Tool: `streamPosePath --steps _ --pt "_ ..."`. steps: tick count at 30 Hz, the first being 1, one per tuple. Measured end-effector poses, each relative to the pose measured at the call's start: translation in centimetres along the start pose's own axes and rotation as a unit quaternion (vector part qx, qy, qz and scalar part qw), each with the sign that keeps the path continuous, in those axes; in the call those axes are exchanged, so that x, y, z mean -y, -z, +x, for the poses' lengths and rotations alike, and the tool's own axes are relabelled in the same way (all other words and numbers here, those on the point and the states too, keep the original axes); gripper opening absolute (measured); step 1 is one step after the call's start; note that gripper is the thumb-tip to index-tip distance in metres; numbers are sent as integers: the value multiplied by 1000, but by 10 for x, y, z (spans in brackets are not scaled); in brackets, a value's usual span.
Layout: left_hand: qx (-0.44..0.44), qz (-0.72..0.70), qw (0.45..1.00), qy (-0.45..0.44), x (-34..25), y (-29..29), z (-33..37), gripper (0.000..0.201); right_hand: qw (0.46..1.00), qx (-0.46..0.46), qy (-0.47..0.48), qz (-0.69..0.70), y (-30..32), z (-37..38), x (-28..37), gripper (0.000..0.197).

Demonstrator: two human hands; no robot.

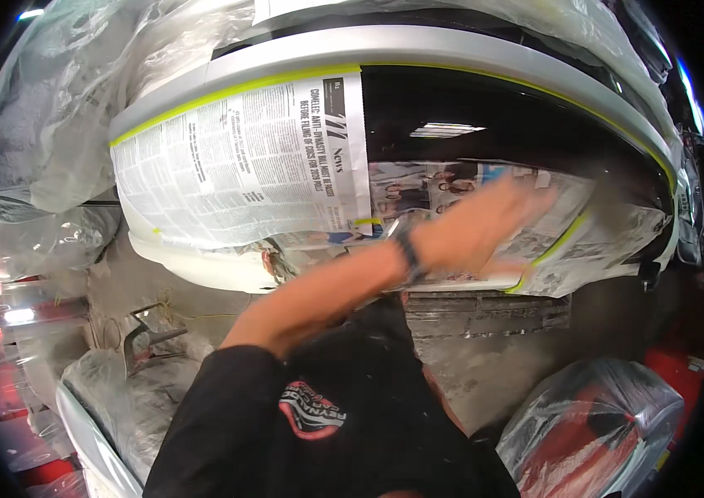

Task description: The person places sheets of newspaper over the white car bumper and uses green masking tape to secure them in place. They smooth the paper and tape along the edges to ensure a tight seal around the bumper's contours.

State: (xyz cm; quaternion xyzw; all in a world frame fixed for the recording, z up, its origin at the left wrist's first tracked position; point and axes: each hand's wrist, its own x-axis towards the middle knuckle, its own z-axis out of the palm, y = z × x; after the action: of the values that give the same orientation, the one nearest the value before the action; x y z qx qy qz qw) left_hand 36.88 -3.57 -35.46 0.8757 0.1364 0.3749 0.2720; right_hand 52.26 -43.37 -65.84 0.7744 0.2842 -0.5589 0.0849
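Reaching across from the lower left, my left hand (493, 220) is over the newspaper on the right half of a curved vehicle panel. Motion smears its fingers, so whether it grips anything is unclear. A dark watch or band (409, 251) circles that wrist. One newspaper sheet (244, 158) covers the left part of a glossy black surface (460, 108). More newspaper (402, 187) lies along the lower right. Yellow-green masking tape (236, 90) follows the silver-white curved rim (302, 55), and another tape strip (566, 238) crosses the right-hand paper. My right hand does not show.
Clear plastic sheeting (70, 108) drapes over things at the left and top. At lower right stands a plastic-wrapped red object (593, 432). A dark metal frame (149, 336) and more plastic are at lower left. Beneath the panel is a grate-like strip (485, 315) on the dusty floor.
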Motion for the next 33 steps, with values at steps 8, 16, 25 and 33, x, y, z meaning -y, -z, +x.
streamPosePath --steps 8,16,25,33 --pt "207 -330 691 609 -115 61 -364 82 1000 -4 -1 -14 -5 -11 -8 40" --pt "126 -322 631 695 -135 66 -354 73 944 -157 274 98 57 -54 109 35" --pt "-214 -314 748 544 -99 51 -266 28 801 95 575 137 76 -209 357 39" --pt "-402 -292 658 567 -123 68 -336 27 545 -494 639 -225 124 -166 417 45"
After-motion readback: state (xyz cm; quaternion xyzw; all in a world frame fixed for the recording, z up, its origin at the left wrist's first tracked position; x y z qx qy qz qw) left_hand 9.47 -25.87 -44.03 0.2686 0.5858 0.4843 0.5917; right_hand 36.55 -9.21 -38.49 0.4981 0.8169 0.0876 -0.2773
